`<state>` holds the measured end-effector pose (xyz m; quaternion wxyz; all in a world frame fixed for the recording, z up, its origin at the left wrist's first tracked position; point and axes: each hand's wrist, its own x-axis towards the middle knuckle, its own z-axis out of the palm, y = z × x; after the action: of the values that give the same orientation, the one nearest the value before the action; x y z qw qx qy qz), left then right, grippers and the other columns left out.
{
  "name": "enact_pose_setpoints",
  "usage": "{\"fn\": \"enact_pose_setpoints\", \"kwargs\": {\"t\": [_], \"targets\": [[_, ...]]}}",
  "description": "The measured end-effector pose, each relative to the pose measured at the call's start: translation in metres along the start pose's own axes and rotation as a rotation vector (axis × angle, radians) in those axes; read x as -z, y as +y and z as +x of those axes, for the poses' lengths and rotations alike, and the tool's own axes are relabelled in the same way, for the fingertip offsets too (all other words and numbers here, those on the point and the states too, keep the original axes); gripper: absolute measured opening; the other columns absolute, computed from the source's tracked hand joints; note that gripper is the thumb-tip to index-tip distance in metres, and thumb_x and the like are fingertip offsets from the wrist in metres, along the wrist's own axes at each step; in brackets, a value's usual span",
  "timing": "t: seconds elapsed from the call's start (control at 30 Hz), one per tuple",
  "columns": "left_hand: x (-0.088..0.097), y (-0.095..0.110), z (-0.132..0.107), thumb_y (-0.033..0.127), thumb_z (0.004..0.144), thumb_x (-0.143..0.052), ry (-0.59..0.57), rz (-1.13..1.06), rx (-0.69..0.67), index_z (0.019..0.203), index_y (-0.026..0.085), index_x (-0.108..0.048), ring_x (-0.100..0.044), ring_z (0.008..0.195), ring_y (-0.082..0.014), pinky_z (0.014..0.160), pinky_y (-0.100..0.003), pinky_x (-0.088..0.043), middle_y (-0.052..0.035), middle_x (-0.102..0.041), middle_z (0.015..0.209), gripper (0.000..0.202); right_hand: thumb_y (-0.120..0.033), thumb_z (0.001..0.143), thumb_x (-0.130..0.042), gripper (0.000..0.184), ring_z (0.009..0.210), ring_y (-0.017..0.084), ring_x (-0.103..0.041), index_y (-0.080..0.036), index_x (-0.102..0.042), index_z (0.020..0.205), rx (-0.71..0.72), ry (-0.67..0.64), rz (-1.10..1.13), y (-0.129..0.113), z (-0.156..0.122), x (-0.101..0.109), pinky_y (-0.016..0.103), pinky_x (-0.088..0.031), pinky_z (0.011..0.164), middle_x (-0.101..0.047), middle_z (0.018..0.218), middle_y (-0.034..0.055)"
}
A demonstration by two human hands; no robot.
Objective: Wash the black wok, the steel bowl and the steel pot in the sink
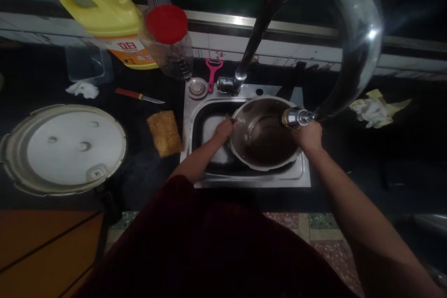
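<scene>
A metal pressure cooker pot [265, 149] sits in the right part of the steel sink [303, 174], its open mouth facing up toward me. My left hand [224, 129] is closed at the pot's left side, on its rim or a small handle there. On the opposite side my right hand [310, 136] grips the pot, with some fingers hidden behind the faucet's spout end. The chrome faucet [361, 56] arches over the pot, its nozzle [296, 117] above the right rim. Inside the pot the bottom looks dark and shiny; whether water lies there I cannot tell.
Left on the dark counter are the pot lid [70, 146], a brown sponge [165, 133], a knife [139, 96] and a yellow detergent jug [115, 28]. A red-lidded jar [167, 32], pink peeler [213, 74] and sink strainer [197, 88] stand behind; a crumpled cloth [377, 109] lies right.
</scene>
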<state>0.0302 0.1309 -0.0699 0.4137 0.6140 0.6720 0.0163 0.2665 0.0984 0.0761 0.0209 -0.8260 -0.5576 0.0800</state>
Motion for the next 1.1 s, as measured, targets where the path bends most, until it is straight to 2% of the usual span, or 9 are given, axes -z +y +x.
{"fn": "enact_pose_setpoints", "kwargs": {"t": [0.07, 0.13, 0.33, 0.4, 0.47, 0.63, 0.7, 0.93, 1.1], "targets": [[0.021, 0.013, 0.03, 0.059, 0.09, -0.04, -0.006, 0.066, -0.036, 0.134, 0.008, -0.043, -0.056, 0.119, -0.03, 0.096, -0.036, -0.042, -0.022, -0.061, 0.123, 0.067, -0.024, 0.072, -0.061, 0.031, 0.087, 0.033, -0.066, -0.015, -0.07, 0.1, -0.021, -0.015, -0.017, -0.006, 0.001, 0.004, 0.043, -0.052, 0.078, -0.07, 0.089, 0.017], [0.028, 0.017, 0.034, 0.059, 0.09, -0.039, -0.008, 0.083, -0.053, 0.131, 0.007, -0.046, -0.054, 0.121, -0.0313, 0.098, -0.037, -0.04, -0.0235, -0.059, 0.126, 0.066, -0.024, 0.072, -0.061, 0.031, 0.086, 0.034, -0.066, -0.013, -0.07, 0.1, -0.037, -0.019, -0.019, -0.008, 0.001, 0.004, 0.044, -0.052, 0.078, -0.07, 0.09, 0.0187], [-0.029, -0.025, -0.064, 0.053, 0.092, -0.041, -0.076, -0.175, 0.019, 0.137, 0.008, -0.039, -0.053, 0.124, -0.0241, 0.097, -0.031, -0.042, -0.0203, -0.057, 0.129, 0.064, -0.024, 0.076, -0.053, 0.032, 0.081, 0.031, -0.066, -0.014, -0.069, 0.103, -0.019, 0.034, 0.052, 0.017, -0.004, -0.017, 0.045, -0.051, 0.076, -0.069, 0.078, 0.0142], [-0.039, -0.032, -0.08, 0.053, 0.092, -0.041, -0.048, -0.212, 0.029, 0.138, 0.007, -0.038, -0.054, 0.123, -0.0234, 0.098, -0.031, -0.042, -0.0203, -0.058, 0.129, 0.065, -0.023, 0.076, -0.053, 0.032, 0.082, 0.03, -0.065, -0.014, -0.068, 0.104, -0.011, 0.027, 0.059, 0.024, -0.006, -0.023, 0.046, -0.051, 0.077, -0.069, 0.078, 0.0137], [-0.032, -0.028, -0.068, 0.055, 0.092, -0.041, -0.023, -0.172, 0.049, 0.141, 0.007, -0.034, -0.055, 0.121, -0.0247, 0.096, -0.032, -0.043, -0.0213, -0.058, 0.128, 0.069, -0.021, 0.075, -0.053, 0.035, 0.084, 0.03, -0.065, -0.013, -0.066, 0.107, -0.006, 0.01, 0.061, 0.025, -0.005, -0.025, 0.045, -0.05, 0.079, -0.069, 0.081, 0.014], [0.026, 0.011, 0.007, 0.059, 0.09, -0.039, 0.049, 0.096, -0.001, 0.143, 0.005, -0.031, -0.057, 0.117, -0.0318, 0.093, -0.036, -0.044, -0.0243, -0.06, 0.123, 0.076, -0.017, 0.073, -0.052, 0.052, 0.086, 0.03, -0.065, -0.017, -0.057, 0.124, -0.044, -0.013, 0.084, 0.017, -0.002, -0.018, 0.045, -0.05, 0.079, -0.069, 0.089, 0.0135], [0.037, 0.02, 0.008, 0.058, 0.091, -0.038, 0.045, 0.183, -0.019, 0.143, 0.004, -0.032, -0.057, 0.117, -0.0328, 0.093, -0.037, -0.043, -0.025, -0.06, 0.122, 0.075, -0.014, 0.07, -0.051, 0.062, 0.085, 0.029, -0.065, -0.02, -0.052, 0.131, -0.071, -0.02, 0.124, 0.019, -0.004, -0.019, 0.045, -0.051, 0.079, -0.069, 0.09, 0.0111], [0.003, 0.004, -0.096, 0.053, 0.095, -0.027, 0.025, 0.236, -0.004, 0.15, 0.005, -0.014, -0.064, 0.103, -0.0282, 0.082, -0.033, -0.047, -0.0209, -0.067, 0.11, 0.074, -0.017, 0.072, -0.048, 0.072, 0.089, 0.028, -0.064, -0.017, -0.036, 0.142, -0.24, -0.063, 0.251, 0.057, -0.049, -0.056, 0.041, -0.049, 0.082, -0.067, 0.101, 0.013], [0.016, 0.02, -0.122, 0.043, 0.095, -0.037, 0.146, 0.375, -0.177, 0.15, 0.017, -0.018, -0.066, 0.094, -0.0257, 0.079, -0.031, -0.046, -0.0142, -0.069, 0.101, 0.063, -0.022, 0.076, -0.046, 0.077, 0.099, 0.033, -0.061, -0.006, -0.02, 0.147, -0.262, -0.123, 0.237, 0.073, -0.086, -0.072, 0.045, -0.048, 0.084, -0.062, 0.112, 0.0226]]}}
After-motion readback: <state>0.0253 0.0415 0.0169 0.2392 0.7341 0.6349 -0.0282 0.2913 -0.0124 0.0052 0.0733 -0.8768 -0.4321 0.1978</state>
